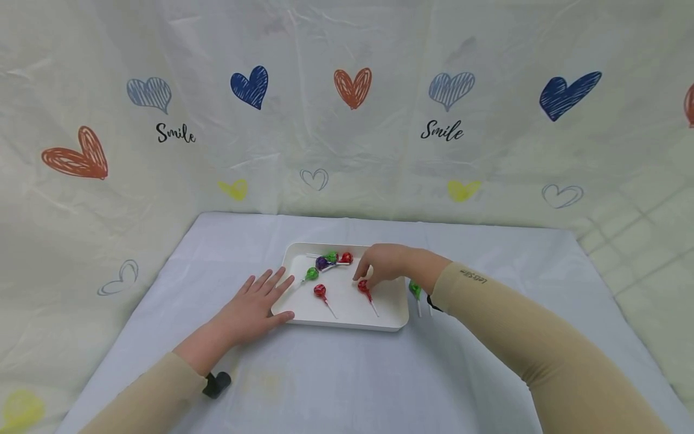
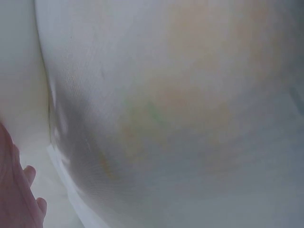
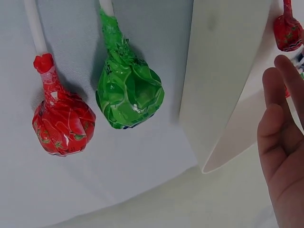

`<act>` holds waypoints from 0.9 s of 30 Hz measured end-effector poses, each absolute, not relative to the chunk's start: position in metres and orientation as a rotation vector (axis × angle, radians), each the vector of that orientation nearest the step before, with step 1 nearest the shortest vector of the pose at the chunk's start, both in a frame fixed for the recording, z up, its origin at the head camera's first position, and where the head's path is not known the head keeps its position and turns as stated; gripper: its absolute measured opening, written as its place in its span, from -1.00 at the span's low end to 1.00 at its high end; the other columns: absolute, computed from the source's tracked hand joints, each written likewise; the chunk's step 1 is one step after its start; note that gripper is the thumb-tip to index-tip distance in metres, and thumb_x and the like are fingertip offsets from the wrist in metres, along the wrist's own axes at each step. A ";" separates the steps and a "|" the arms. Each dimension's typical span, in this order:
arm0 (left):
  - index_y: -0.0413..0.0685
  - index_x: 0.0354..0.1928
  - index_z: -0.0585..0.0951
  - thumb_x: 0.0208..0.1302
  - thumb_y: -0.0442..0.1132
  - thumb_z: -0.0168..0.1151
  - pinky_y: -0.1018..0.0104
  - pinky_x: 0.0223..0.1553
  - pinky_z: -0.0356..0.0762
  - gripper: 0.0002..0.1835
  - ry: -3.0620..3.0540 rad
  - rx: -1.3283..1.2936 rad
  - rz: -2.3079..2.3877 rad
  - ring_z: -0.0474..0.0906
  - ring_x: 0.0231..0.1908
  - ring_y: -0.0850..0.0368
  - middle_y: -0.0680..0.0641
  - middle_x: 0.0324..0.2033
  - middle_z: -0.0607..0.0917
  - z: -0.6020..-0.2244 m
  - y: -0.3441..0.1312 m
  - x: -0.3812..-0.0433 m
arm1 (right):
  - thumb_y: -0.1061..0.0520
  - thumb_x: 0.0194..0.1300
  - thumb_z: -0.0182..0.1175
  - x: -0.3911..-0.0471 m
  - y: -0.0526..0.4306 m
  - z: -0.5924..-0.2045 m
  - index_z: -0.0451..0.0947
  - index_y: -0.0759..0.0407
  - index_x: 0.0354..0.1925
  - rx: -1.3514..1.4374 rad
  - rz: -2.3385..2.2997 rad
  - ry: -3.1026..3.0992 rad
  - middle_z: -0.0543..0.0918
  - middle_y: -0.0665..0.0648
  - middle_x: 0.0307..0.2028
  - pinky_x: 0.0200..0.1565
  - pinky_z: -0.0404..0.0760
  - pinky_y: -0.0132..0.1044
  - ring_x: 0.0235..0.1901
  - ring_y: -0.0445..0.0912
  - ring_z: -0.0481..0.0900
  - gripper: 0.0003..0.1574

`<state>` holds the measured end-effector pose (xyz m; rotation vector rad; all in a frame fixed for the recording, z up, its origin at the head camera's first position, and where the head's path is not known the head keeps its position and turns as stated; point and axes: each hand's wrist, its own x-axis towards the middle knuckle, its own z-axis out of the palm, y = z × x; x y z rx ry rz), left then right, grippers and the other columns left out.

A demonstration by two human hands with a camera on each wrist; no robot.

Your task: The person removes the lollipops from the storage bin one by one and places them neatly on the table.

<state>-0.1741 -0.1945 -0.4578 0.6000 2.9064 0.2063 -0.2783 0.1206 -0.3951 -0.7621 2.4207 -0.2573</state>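
Observation:
My left hand (image 1: pixel 252 310) lies with fingers spread on the left rim of a white tray (image 1: pixel 347 313). My right hand (image 1: pixel 386 263) reaches over the tray's right side, fingers pointing down and holding nothing. Just by its fingertips lies a red-wrapped lollipop (image 1: pixel 363 286), stick toward me. Another red lollipop (image 1: pixel 320 291) is in the tray's middle, and a green lollipop (image 1: pixel 311 273) sits near the left hand. Toward the back are a purple lollipop (image 1: pixel 322 263), a green one and a red lollipop (image 1: pixel 346 258). The left wrist view catches only part of the left hand (image 2: pixel 19 185).
Right of the tray, on the white cloth (image 1: pixel 347 380), lie a green lollipop (image 3: pixel 129 90) and a red lollipop (image 3: pixel 64 121), the red one's head hidden behind my right wrist in the head view. A backdrop with printed hearts (image 1: pixel 352 87) hangs behind the table.

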 end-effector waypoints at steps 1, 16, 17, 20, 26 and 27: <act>0.19 0.59 -0.02 0.34 0.42 -0.04 -0.21 0.46 -0.27 -0.08 2.906 0.600 0.206 -0.21 0.54 -0.13 -0.01 0.58 -0.11 -0.458 -0.195 -0.174 | 0.06 0.23 0.41 -0.279 0.120 -0.395 0.74 -0.18 0.00 -0.757 -0.262 2.418 0.70 -0.16 -0.11 0.20 0.51 -0.04 0.09 -0.07 0.53 -0.66; 0.19 0.59 -0.02 0.34 0.44 -0.07 -0.21 0.46 -0.27 -0.08 2.906 0.605 0.217 -0.21 0.54 -0.13 0.00 0.58 -0.11 -0.456 -0.195 -0.173 | 0.06 0.25 0.40 -0.279 0.118 -0.405 0.76 -0.20 -0.06 -0.743 -0.237 2.422 0.69 -0.21 -0.22 0.11 0.56 -0.17 -0.11 -0.18 0.55 -0.72; 0.20 0.59 -0.02 0.34 0.43 -0.06 -0.21 0.47 -0.27 -0.08 2.906 0.604 0.215 -0.22 0.54 -0.13 0.00 0.58 -0.11 -0.456 -0.195 -0.173 | 0.06 0.26 0.40 -0.279 0.119 -0.405 0.76 -0.21 -0.06 -0.743 -0.230 2.426 0.69 -0.21 -0.22 0.11 0.56 -0.17 -0.11 -0.18 0.54 -0.73; 0.18 0.59 -0.01 0.35 0.41 -0.03 -0.21 0.46 -0.26 -0.09 2.908 0.604 0.216 -0.20 0.54 -0.14 -0.02 0.57 -0.10 -0.455 -0.195 -0.173 | 0.05 0.25 0.40 -0.279 0.120 -0.405 0.76 -0.21 -0.07 -0.749 -0.216 2.431 0.68 -0.22 -0.23 0.09 0.56 -0.18 -0.10 -0.18 0.54 -0.73; 0.18 0.59 -0.01 0.34 0.43 -0.04 -0.21 0.46 -0.27 -0.07 2.905 0.598 0.200 -0.20 0.53 -0.15 -0.02 0.58 -0.10 -0.455 -0.195 -0.173 | 0.02 0.23 0.42 -0.281 0.121 -0.396 0.76 -0.15 -0.04 -0.815 -0.229 2.446 0.70 -0.21 -0.24 0.04 0.58 -0.23 -0.11 -0.20 0.56 -0.71; 0.19 0.59 -0.02 0.33 0.44 -0.06 -0.21 0.47 -0.28 -0.07 2.904 0.595 0.195 -0.21 0.54 -0.14 -0.02 0.58 -0.11 -0.455 -0.195 -0.173 | 0.02 0.23 0.42 -0.282 0.122 -0.394 0.76 -0.13 -0.04 -0.827 -0.238 2.450 0.71 -0.20 -0.24 0.03 0.58 -0.24 -0.11 -0.20 0.57 -0.70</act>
